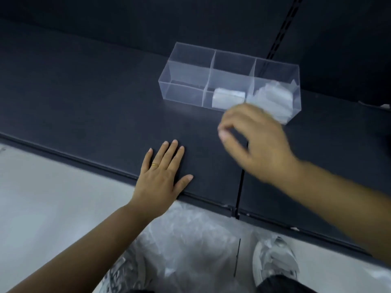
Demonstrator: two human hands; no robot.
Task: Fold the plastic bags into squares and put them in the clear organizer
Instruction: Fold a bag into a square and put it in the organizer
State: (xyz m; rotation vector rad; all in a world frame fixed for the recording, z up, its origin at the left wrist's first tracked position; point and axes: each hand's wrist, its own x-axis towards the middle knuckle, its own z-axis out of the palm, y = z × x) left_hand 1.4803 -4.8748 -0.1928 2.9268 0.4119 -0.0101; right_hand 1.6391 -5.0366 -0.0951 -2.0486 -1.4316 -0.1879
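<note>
Your right hand (256, 144) is blurred, hovering above the shelf (95, 106) just in front of the clear organizer (230, 81); fingers loosely curled, thumb near fingertips, and I see nothing held in it. Left hand (163, 176) lies flat, fingers spread, on the shelf's front edge, empty. The organizer sits toward the shelf's back edge: one folded bag (228, 99) in the middle compartment, a looser wad of bags (270, 98) in the right one, left one looks empty. The unfolded plastic (186, 240) lies on the floor below the front edge, between your shoes (275, 261). The step, I'd judge, is fetching the next bag. Take one layer only, since thin film clings and drags its neighbours. Spread it on the bare shelf near the front edge, press out the air with the flat left palm, crease each fold firmly. Fill the left compartment next; the right wad looks likely to spring open.
</note>
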